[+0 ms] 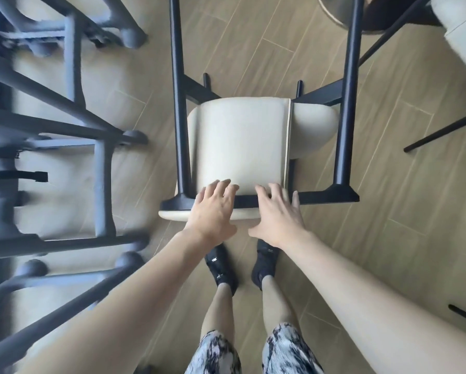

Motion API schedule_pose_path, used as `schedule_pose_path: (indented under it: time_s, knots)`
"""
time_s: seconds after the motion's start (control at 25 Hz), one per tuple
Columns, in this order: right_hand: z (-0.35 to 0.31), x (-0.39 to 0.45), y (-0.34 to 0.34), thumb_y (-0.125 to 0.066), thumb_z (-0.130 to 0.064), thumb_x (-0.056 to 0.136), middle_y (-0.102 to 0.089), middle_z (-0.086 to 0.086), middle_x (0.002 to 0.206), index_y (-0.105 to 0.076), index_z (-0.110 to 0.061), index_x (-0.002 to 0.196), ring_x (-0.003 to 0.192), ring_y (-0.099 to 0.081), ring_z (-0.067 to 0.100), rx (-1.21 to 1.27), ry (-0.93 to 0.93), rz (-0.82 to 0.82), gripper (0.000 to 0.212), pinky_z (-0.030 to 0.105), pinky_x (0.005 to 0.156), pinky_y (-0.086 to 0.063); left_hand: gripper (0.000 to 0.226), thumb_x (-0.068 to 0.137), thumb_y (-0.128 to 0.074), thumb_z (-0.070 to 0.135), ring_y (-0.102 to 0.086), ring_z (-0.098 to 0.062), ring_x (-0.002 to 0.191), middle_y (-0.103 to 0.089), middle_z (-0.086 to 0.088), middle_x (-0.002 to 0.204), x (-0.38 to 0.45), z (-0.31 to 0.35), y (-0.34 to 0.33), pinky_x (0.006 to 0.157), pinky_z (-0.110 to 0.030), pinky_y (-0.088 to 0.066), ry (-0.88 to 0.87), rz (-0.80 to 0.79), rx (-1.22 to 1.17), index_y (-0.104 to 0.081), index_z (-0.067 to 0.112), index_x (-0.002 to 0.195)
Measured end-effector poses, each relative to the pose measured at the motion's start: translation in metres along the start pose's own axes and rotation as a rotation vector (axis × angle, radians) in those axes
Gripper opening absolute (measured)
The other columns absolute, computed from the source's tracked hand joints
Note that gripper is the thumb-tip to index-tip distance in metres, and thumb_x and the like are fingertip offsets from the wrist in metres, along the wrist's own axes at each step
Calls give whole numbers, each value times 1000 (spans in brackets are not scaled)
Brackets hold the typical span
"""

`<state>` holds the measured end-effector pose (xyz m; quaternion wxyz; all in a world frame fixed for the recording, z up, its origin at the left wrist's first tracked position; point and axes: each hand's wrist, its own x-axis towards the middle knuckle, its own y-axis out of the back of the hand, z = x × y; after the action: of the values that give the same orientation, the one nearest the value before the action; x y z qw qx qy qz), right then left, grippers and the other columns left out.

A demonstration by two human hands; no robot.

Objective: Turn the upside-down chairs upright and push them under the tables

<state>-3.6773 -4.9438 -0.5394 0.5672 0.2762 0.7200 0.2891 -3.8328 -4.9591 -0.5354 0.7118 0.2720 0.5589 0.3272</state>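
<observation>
Head view: the floor [388, 184] is laid with light wood-grain planks running diagonally. An upside-down chair [240, 141] with cream upholstery and a black frame stands at centre, directly ahead of the person's black shoes [221, 268]. Two of its black legs [346, 103] rise toward the camera, one on each side of the cream panel.

The left hand [213, 211] rests on the near edge of the chair, fingers [226, 186] spread and lightly bent over the cream panel, not closed around any part. The right hand [276, 214] lies just beside it on the same edge, fingers [264, 193] spread likewise, with no grip visible.

At left, blurred dark frames of further chairs [51, 130] fill the edge of the view. At upper right, part of another cream chair [461, 28] with thin black legs is visible, and a round grey base [334, 9] sits at the top edge.
</observation>
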Motion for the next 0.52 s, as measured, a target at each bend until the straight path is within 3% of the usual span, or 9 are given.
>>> schedule_pose_path:
  time_s: [0.08, 0.16, 0.24, 0.32, 0.4, 0.52]
  knots:
    - [6, 4, -11, -81, -36, 69, -38, 6, 140, -34, -19, 142, 136, -33, 28, -74, 10, 39, 89, 56, 121, -11, 104, 82, -75, 27, 0, -26, 157, -9, 1, 167, 2, -8, -24, 125, -47, -7, 41, -86, 97, -6, 23, 159]
    - [9, 9, -25, -82, -32, 68, -41, 5, 135, -37, -19, 138, 131, -37, 28, -157, 14, 98, 84, 56, 121, -11, 110, 80, -77, 26, -5, -28, 155, -13, 1, 162, 4, -11, -44, 125, -54, -10, 90, -80, 117, -1, 28, 159]
    - [7, 16, -35, -82, -26, 69, -42, 6, 130, -39, -20, 132, 126, -41, 28, -215, 9, 163, 76, 56, 120, -13, 99, 77, -77, 25, -26, -31, 142, -28, -2, 149, 14, -7, -52, 122, -57, -15, 138, -14, 124, -15, 30, 154]
    - [6, 28, -40, -79, -18, 72, -46, 7, 123, -44, -18, 125, 120, -46, 29, -251, 25, 242, 64, 52, 116, -24, 80, 77, -76, 22, -38, -31, 129, -37, -4, 138, 27, -6, -53, 119, -53, -23, 144, 70, 149, -30, 26, 142]
    - [11, 41, -43, -82, -17, 66, -52, 8, 114, -49, -16, 116, 110, -51, 30, -281, 98, 313, 59, 44, 100, -40, 63, 77, -73, 17, -45, -30, 120, -45, -4, 130, 36, -12, -59, 106, -40, -36, 84, 187, 157, -41, 22, 132]
    - [22, 49, -48, -90, -24, 49, -55, 9, 102, -51, -14, 104, 96, -55, 30, -312, 201, 369, 68, 41, 80, -44, 56, 70, -77, 16, -53, -31, 108, -55, -6, 119, 41, -26, -70, 83, -38, -45, -3, 302, 175, -55, 18, 121]
